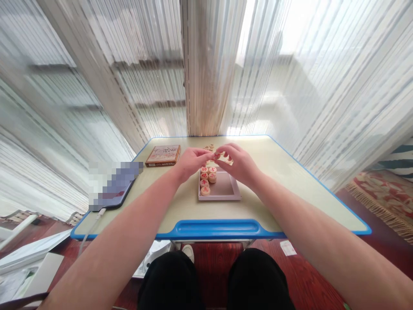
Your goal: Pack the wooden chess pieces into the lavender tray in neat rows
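Note:
Both my hands meet above the far end of a shallow pale tray on the table. My left hand is curled, its fingertips pinched by a small round wooden chess piece with red marking. My right hand pinches the same piece from the other side. Several round wooden pieces with red characters lie in rows in the tray's left part. More loose pieces lie on the table behind my hands.
The beige table has a blue rim with a groove at its near edge. A brown box lid lies at the back left, and a tablet with a cable at the left edge. Sheer curtains hang behind. My knees are under the table.

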A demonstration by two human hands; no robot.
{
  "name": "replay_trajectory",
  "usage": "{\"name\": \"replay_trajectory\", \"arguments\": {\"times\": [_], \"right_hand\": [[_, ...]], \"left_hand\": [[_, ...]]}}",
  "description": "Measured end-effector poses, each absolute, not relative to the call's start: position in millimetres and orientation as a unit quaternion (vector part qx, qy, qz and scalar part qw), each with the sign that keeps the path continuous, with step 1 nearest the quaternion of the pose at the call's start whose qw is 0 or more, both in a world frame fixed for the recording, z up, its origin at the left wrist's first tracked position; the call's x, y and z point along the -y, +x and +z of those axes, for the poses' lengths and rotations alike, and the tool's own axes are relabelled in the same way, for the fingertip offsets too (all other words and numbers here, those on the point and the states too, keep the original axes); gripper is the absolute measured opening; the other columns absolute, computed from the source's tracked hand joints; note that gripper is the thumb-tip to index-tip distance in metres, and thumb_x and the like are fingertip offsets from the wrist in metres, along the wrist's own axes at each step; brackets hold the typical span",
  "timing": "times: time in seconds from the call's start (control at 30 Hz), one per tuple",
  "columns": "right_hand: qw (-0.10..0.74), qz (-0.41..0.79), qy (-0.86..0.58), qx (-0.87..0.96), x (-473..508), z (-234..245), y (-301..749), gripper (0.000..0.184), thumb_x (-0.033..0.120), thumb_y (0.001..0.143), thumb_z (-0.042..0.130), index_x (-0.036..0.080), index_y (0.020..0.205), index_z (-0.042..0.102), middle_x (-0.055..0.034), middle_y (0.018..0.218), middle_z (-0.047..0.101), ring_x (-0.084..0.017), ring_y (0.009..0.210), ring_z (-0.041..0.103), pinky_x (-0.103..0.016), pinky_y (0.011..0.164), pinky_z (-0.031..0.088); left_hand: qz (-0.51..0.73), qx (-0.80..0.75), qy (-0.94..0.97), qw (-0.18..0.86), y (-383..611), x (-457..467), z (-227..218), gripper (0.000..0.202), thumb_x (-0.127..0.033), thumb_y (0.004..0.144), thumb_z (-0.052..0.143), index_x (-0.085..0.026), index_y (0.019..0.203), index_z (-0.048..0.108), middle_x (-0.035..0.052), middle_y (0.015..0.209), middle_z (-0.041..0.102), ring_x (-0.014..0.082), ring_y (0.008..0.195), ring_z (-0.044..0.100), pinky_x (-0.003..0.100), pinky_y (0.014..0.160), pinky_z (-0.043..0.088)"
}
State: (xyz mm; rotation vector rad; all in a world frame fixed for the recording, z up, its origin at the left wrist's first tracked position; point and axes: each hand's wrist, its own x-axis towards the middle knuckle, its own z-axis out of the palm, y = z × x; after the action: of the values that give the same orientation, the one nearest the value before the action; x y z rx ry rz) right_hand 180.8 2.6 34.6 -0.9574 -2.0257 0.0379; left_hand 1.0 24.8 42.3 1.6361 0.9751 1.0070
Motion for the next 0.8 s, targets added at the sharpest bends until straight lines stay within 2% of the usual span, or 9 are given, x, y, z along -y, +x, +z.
{"name": "replay_trajectory", "arguments": {"times": [0.17,0.27,0.4,0.6,0.7,0.8], "right_hand": [[0.415,0.020,-0.391,0.821,3,43,187,0.012,0.026,0.078,0.061,0.020,0.087,0.064,-0.0052,0.086,0.064,-0.015,0.073,0.058,-0.029,0.068,0.047],[0.350,0.081,-0.406,0.840,10,51,190,0.011,0.023,0.072,0.063,0.020,0.083,0.065,-0.0021,0.079,0.066,-0.013,0.068,0.056,-0.028,0.065,0.046],[0.257,0.162,-0.413,0.859,20,57,190,0.018,0.023,0.069,0.065,0.020,0.086,0.065,-0.0010,0.080,0.068,-0.012,0.066,0.056,-0.026,0.061,0.043],[0.142,0.167,-0.417,0.882,27,54,187,0.003,0.024,0.070,0.067,0.022,0.071,0.069,0.0020,0.069,0.066,-0.011,0.057,0.052,-0.024,0.056,0.037],[0.117,0.152,-0.420,0.887,26,51,185,0.008,0.027,0.072,0.066,0.022,0.074,0.072,0.0011,0.070,0.066,-0.009,0.055,0.049,-0.024,0.055,0.035],[0.119,0.148,-0.401,0.896,25,49,183,0.010,0.026,0.074,0.065,0.022,0.078,0.073,-0.0006,0.080,0.067,-0.010,0.060,0.051,-0.024,0.058,0.037]], "left_hand": [[0.417,-0.407,0.679,0.446,1,-26,40,0.034,-0.046,0.066,0.068,-0.016,0.079,0.075,0.0024,0.067,0.066,0.0080,0.054,0.045,0.023,0.053,0.038],[0.443,-0.431,0.669,0.414,-2,-28,40,0.031,-0.043,0.070,0.062,-0.015,0.079,0.074,0.0040,0.073,0.068,0.0079,0.054,0.045,0.023,0.051,0.038],[0.418,-0.440,0.699,0.378,-3,-28,39,0.030,-0.041,0.070,0.061,-0.014,0.077,0.073,0.0049,0.075,0.069,0.0099,0.058,0.049,0.023,0.054,0.039],[0.366,-0.466,0.761,0.264,-2,-31,33,0.027,-0.037,0.072,0.058,-0.016,0.082,0.072,0.0034,0.073,0.069,0.0149,0.067,0.056,0.026,0.062,0.042],[0.361,-0.470,0.766,0.249,-3,-33,31,0.027,-0.037,0.072,0.057,-0.015,0.080,0.071,0.0029,0.074,0.069,0.0151,0.068,0.056,0.026,0.062,0.042],[0.355,-0.473,0.769,0.242,-3,-34,31,0.028,-0.037,0.073,0.056,-0.014,0.076,0.071,0.0022,0.069,0.067,0.0145,0.066,0.055,0.025,0.061,0.042]]}}
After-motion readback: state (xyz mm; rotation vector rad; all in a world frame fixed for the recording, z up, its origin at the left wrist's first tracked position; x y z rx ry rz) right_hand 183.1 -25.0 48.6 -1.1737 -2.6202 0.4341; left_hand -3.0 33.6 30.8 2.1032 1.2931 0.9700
